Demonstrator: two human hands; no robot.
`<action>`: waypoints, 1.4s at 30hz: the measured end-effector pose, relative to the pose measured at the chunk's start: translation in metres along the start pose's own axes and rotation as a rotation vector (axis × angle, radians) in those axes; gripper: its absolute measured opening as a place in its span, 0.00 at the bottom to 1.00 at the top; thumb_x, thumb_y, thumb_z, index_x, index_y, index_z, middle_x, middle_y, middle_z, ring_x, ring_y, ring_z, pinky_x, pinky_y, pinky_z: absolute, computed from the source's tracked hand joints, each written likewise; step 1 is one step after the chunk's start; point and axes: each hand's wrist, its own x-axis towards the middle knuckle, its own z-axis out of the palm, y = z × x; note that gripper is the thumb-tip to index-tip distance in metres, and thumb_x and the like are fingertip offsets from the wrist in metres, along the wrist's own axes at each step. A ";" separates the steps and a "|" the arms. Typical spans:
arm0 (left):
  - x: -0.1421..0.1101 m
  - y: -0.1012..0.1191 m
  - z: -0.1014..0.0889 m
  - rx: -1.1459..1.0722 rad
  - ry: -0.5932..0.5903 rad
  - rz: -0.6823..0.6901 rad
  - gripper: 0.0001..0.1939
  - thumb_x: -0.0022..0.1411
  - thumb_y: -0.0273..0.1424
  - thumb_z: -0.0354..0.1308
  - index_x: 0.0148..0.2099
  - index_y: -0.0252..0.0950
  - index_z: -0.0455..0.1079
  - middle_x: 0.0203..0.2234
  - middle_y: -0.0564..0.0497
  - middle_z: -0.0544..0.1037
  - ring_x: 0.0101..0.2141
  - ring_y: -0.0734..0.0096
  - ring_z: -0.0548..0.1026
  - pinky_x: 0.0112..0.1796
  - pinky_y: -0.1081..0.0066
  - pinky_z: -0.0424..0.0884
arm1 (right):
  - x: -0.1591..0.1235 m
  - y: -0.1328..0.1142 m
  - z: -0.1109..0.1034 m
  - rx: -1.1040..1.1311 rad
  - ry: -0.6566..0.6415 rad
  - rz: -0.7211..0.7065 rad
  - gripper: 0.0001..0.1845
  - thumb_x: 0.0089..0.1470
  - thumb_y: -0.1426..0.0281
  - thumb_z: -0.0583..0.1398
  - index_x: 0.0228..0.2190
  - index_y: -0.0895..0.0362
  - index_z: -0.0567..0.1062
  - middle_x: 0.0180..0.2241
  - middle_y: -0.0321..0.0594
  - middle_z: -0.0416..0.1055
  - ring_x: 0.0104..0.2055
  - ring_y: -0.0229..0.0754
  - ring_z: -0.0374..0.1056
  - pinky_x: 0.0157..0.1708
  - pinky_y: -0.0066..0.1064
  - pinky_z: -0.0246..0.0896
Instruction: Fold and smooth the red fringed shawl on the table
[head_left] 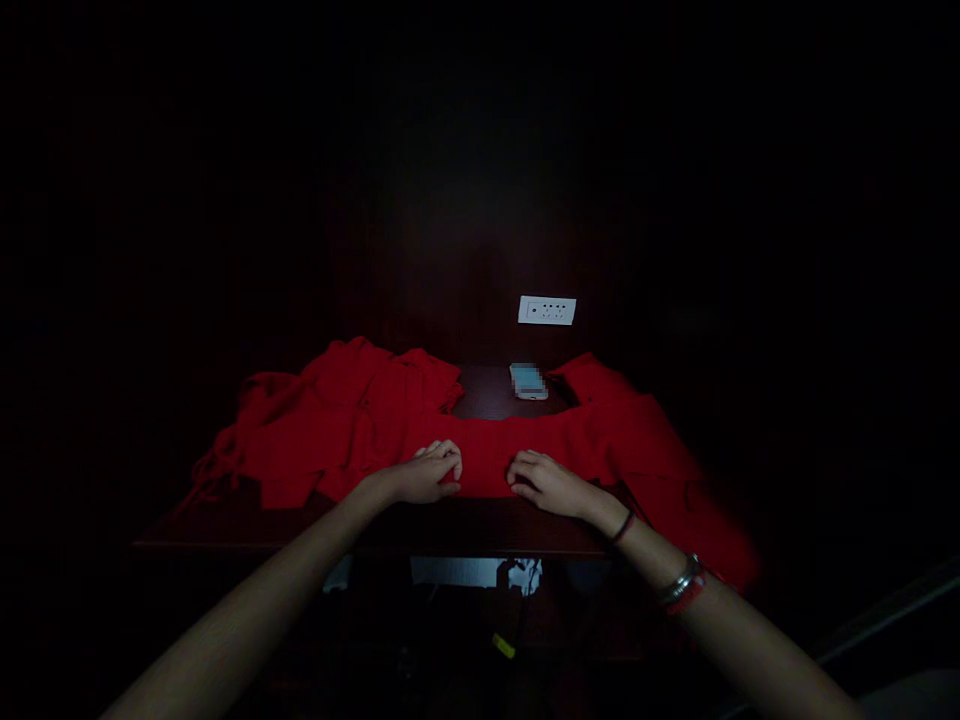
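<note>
Fingers [451, 450] curled, thumbs apart, left hand [429, 476] and right hand [551, 485] touching red cloth [484, 450]

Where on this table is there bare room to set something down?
Dark tabletop shows behind the red fabric, between its left heap and the phone. A narrow strip shows between fabric and front edge, between the forearms. Fabric crowds both sides; left hand and right hand occupy the middle.

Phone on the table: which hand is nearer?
Right. The right hand is on the red cloth, in front of the phone; the left hand, also on the cloth, is farther away, to the left.
</note>
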 end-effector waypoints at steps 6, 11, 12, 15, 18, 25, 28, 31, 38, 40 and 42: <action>0.022 0.003 0.008 0.036 0.186 -0.161 0.24 0.58 0.44 0.37 0.54 0.39 0.51 0.56 0.46 0.50 0.55 0.62 0.47 0.50 0.59 0.48 | 0.014 -0.001 0.009 0.023 0.085 0.193 0.24 0.55 0.59 0.43 0.51 0.57 0.56 0.52 0.45 0.52 0.55 0.42 0.45 0.52 0.37 0.40; 0.022 0.001 0.024 0.063 0.005 -0.387 0.33 0.54 0.52 0.33 0.58 0.44 0.44 0.58 0.48 0.44 0.56 0.53 0.41 0.50 0.53 0.43 | 0.011 0.002 0.024 0.010 -0.191 0.391 0.31 0.52 0.51 0.36 0.55 0.50 0.47 0.58 0.38 0.40 0.58 0.48 0.32 0.53 0.46 0.28; 0.020 0.001 0.023 0.063 -0.004 -0.410 0.34 0.53 0.53 0.33 0.59 0.44 0.43 0.58 0.48 0.44 0.56 0.53 0.41 0.51 0.53 0.43 | 0.009 0.004 0.023 0.018 -0.223 0.410 0.32 0.51 0.50 0.35 0.55 0.49 0.46 0.58 0.38 0.38 0.59 0.47 0.31 0.53 0.45 0.27; 0.020 0.003 0.019 0.047 -0.039 -0.452 0.36 0.52 0.55 0.33 0.59 0.43 0.42 0.58 0.48 0.42 0.56 0.52 0.40 0.51 0.53 0.42 | 0.009 0.010 0.015 0.045 -0.250 0.453 0.36 0.49 0.48 0.35 0.56 0.52 0.43 0.59 0.40 0.32 0.59 0.47 0.28 0.53 0.44 0.27; 0.032 0.009 0.015 0.074 0.045 -0.418 0.35 0.53 0.54 0.31 0.59 0.42 0.43 0.58 0.48 0.41 0.56 0.54 0.38 0.51 0.53 0.41 | 0.017 0.020 0.006 -0.008 -0.096 0.547 0.37 0.49 0.47 0.34 0.56 0.53 0.41 0.59 0.39 0.26 0.59 0.47 0.24 0.53 0.45 0.25; 0.054 -0.006 0.023 0.101 0.062 -0.365 0.33 0.54 0.52 0.30 0.58 0.43 0.44 0.58 0.49 0.44 0.56 0.58 0.43 0.51 0.54 0.43 | 0.024 0.042 0.021 -0.069 -0.151 0.856 0.37 0.48 0.46 0.32 0.56 0.50 0.41 0.59 0.38 0.30 0.58 0.52 0.25 0.50 0.55 0.22; 0.051 -0.019 0.025 0.095 0.036 -0.345 0.32 0.55 0.52 0.30 0.58 0.44 0.44 0.57 0.49 0.44 0.56 0.60 0.43 0.51 0.56 0.43 | 0.023 0.044 0.023 -0.027 -0.231 0.877 0.36 0.47 0.46 0.32 0.55 0.48 0.40 0.59 0.36 0.30 0.58 0.52 0.26 0.50 0.55 0.23; 0.048 -0.023 0.026 0.099 0.055 -0.354 0.32 0.55 0.52 0.30 0.58 0.44 0.44 0.58 0.50 0.43 0.56 0.60 0.43 0.51 0.57 0.42 | 0.021 0.043 0.019 -0.005 -0.251 0.885 0.37 0.46 0.45 0.33 0.55 0.47 0.39 0.59 0.36 0.29 0.58 0.53 0.25 0.50 0.55 0.23; 0.049 -0.017 0.023 0.098 0.026 -0.379 0.31 0.56 0.50 0.31 0.59 0.43 0.43 0.57 0.49 0.44 0.56 0.62 0.42 0.52 0.57 0.42 | 0.004 0.039 0.016 -0.047 -0.229 0.940 0.37 0.46 0.45 0.32 0.55 0.46 0.39 0.59 0.37 0.28 0.58 0.53 0.23 0.50 0.54 0.20; 0.049 -0.017 0.022 0.090 0.015 -0.383 0.31 0.56 0.50 0.32 0.59 0.43 0.43 0.58 0.49 0.44 0.56 0.62 0.42 0.52 0.57 0.42 | 0.003 0.039 0.016 -0.035 -0.241 0.958 0.37 0.46 0.45 0.33 0.55 0.47 0.39 0.59 0.38 0.27 0.58 0.54 0.23 0.50 0.54 0.21; 0.048 -0.016 0.021 0.099 0.038 -0.370 0.30 0.56 0.49 0.32 0.58 0.42 0.45 0.57 0.48 0.44 0.56 0.62 0.42 0.52 0.58 0.43 | 0.006 0.039 0.014 -0.037 -0.259 0.997 0.38 0.46 0.45 0.34 0.56 0.48 0.40 0.59 0.40 0.28 0.58 0.57 0.23 0.49 0.55 0.20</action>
